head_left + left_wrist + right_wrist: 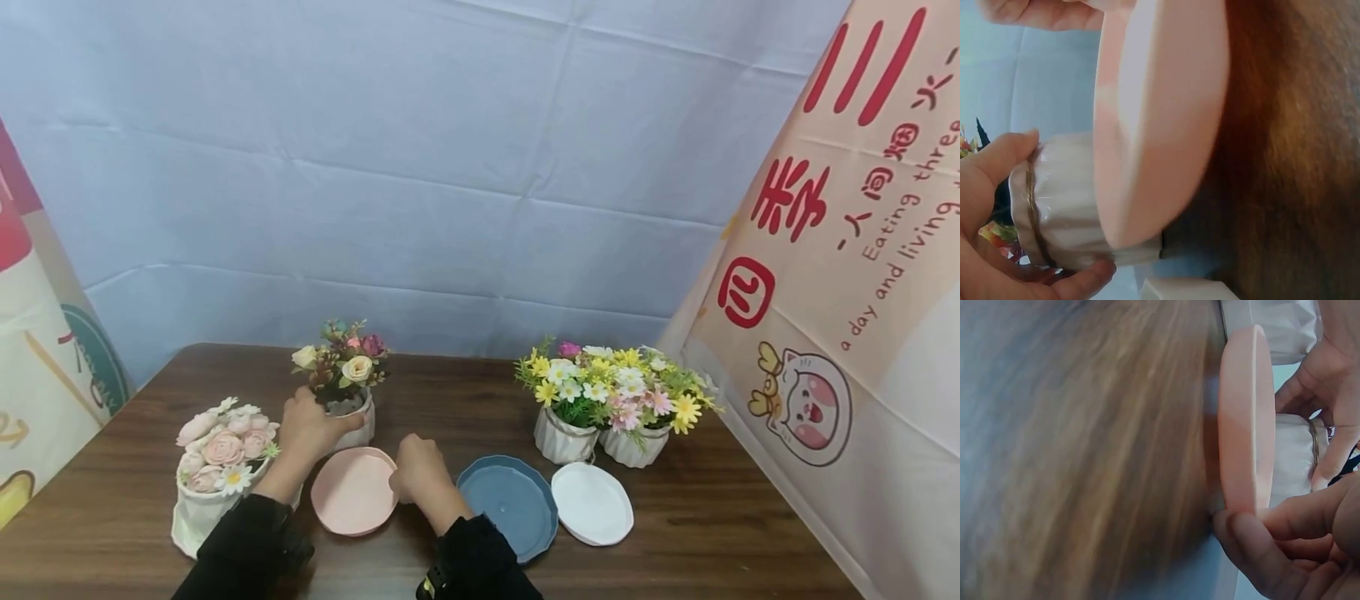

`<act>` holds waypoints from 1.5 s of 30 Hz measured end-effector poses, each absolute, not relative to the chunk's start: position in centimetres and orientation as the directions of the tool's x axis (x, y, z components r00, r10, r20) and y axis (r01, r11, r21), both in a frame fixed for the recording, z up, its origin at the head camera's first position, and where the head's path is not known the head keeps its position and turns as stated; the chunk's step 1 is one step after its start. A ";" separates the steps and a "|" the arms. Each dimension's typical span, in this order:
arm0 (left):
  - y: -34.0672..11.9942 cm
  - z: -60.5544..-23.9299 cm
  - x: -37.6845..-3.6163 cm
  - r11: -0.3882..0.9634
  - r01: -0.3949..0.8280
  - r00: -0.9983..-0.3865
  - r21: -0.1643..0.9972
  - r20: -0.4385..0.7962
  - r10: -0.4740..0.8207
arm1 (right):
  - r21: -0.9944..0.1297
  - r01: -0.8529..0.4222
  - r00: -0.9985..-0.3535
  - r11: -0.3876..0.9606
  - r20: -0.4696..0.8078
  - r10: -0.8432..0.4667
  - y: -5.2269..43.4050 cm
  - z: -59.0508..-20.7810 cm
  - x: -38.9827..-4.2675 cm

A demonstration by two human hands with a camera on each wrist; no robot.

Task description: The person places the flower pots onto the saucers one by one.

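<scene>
My left hand (311,429) grips a white ribbed flowerpot (362,423) near its rim, with cream and magenta artificial roses (347,360) standing in it. In the left wrist view a gold cord circles the pot (1066,200), and thumb and fingers reach around it from opposite sides. Just in front of this pot is a pink round saucer (354,493). The right hand (422,477) pinches the saucer's right edge. Seen from the right wrist, thumb and fingers close on the rim of the saucer (1241,425), which is held close over the table.
A white pot (197,518) of pale pink flowers stands at left. A blue scalloped plate (506,507) and a white saucer (592,504) lie right of my right hand. Behind them are two white pots, one with yellow and white daisies (566,437), another with mixed flowers (636,448).
</scene>
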State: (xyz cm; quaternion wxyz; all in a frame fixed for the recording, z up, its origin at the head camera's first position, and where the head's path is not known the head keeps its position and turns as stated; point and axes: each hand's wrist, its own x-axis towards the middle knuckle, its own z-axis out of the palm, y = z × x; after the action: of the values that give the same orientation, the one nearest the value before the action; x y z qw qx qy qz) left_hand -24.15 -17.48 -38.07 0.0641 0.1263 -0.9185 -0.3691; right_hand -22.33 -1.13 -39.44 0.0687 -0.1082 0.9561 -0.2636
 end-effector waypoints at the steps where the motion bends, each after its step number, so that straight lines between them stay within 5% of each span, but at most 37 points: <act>1: -17.5 -38.1 -24.2 0.696 -0.181 -0.961 0.694 0.027 -0.277 | -0.523 -0.171 -0.967 0.835 -0.072 -0.243 -1.2 -39.5 -22.3; 13: -17.5 -38.0 -24.2 0.700 -0.178 -0.964 0.692 0.020 -0.265 | -0.486 -0.101 -0.974 0.868 -0.128 -0.185 -2.0 -40.0 -22.8; 24: -17.7 -37.9 -24.1 0.662 -0.193 -0.958 0.724 0.006 -0.286 | -0.619 -0.043 -0.973 0.785 -0.154 -0.175 -1.6 -40.1 -22.9; 33: -17.8 -38.8 -24.1 0.490 -0.210 -0.947 0.846 -0.052 -0.317 | -0.637 -0.041 -0.974 0.770 -0.145 -0.172 -1.5 -40.2 -22.7; 45: -17.8 -39.6 -24.2 0.497 -0.156 -0.944 0.854 0.020 -0.330 | -0.645 -0.009 -0.972 0.764 -0.175 -0.159 -1.5 -40.1 -22.7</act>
State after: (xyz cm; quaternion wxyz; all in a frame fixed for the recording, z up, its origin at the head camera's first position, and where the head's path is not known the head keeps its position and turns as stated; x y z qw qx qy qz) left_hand -24.22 -17.75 -39.59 0.0902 0.1411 -0.8605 -0.4812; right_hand -22.69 -1.54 -40.10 0.1104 -0.0449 0.9327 -0.3404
